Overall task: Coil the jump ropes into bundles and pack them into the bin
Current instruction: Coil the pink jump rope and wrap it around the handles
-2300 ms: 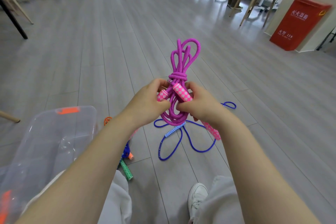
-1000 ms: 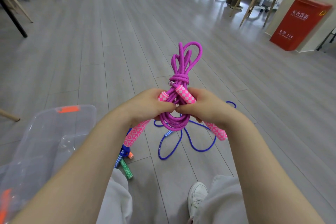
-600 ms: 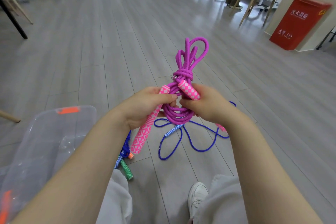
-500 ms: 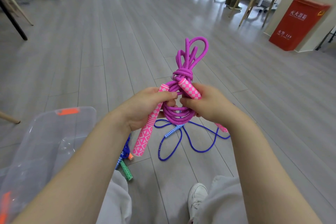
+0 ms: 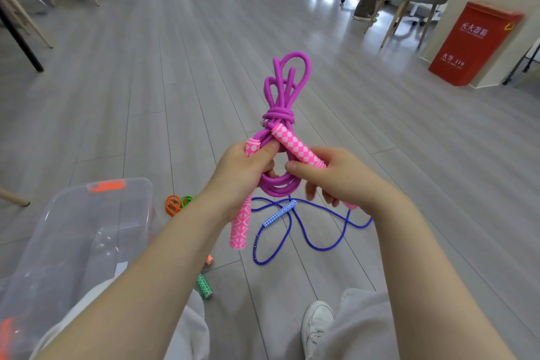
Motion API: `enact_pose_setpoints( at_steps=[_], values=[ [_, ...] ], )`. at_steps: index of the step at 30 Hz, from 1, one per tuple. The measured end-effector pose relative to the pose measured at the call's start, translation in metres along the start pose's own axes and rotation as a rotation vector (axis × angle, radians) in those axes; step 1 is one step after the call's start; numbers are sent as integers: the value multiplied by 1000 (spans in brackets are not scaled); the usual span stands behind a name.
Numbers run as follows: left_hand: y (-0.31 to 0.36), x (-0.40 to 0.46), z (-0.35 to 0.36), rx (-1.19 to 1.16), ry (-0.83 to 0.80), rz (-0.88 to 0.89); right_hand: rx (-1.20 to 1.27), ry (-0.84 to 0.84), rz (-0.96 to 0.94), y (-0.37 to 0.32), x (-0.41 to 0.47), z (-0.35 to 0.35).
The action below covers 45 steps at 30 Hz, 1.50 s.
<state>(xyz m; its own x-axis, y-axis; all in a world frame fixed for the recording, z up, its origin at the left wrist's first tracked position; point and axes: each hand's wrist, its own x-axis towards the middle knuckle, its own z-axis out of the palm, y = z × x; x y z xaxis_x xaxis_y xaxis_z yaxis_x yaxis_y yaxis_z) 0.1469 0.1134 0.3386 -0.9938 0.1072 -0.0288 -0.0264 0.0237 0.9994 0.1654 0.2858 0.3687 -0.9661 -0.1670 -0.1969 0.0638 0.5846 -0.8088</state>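
Note:
A magenta jump rope (image 5: pixel 285 88) is coiled and knotted into a bundle that I hold upright in front of me. My left hand (image 5: pixel 241 178) grips one pink checked handle (image 5: pixel 241 222), which hangs down below the fist. My right hand (image 5: pixel 336 175) holds the other pink handle (image 5: pixel 296 145), which points up toward the knot. A blue jump rope (image 5: pixel 295 225) lies loose on the floor beneath my hands. The clear plastic bin (image 5: pixel 87 231) with orange latches stands at my lower left.
Orange and green rope loops (image 5: pixel 175 203) and a green handle (image 5: pixel 203 285) lie on the floor beside the bin. My shoe (image 5: pixel 317 324) rests below. A red box (image 5: pixel 474 42) and chair legs (image 5: pixel 403 17) stand at the far right, table legs at the far left.
The left pink handle has slid down out of my left fist and now hangs straight below it. The bundle has tilted slightly and my right fingers have loosened around the other handle.

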Motion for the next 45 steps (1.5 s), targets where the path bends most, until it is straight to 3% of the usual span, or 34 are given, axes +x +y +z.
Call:
enact_pose_setpoints(
  at_steps=[4,9,16,19,21,26,33,36,39,45],
  values=[
    [-5,5,-2,237,108,40,154,-7,10,5,-5,-15],
    [-6,8,-10,336,108,105,468,-150,-210,2,-9,-12],
    [-6,8,-9,319,81,97,453,230,-241,-16,1,17],
    [-11,7,-2,189,50,18,365,418,-263,-19,7,33],
    [-12,6,4,52,33,-23,293,457,-274,-21,7,40],
    [-2,4,7,-325,-124,-68,297,403,-299,-21,6,46],
    [-1,6,2,-369,-91,-119,403,439,-285,-17,12,41],
    [3,9,-3,-500,-39,-174,484,152,-62,-10,17,28],
    [3,10,-6,-571,-68,-199,441,-117,-16,2,15,20],
    [9,8,-8,-648,-160,-234,613,3,-108,-5,16,33]
  ],
)
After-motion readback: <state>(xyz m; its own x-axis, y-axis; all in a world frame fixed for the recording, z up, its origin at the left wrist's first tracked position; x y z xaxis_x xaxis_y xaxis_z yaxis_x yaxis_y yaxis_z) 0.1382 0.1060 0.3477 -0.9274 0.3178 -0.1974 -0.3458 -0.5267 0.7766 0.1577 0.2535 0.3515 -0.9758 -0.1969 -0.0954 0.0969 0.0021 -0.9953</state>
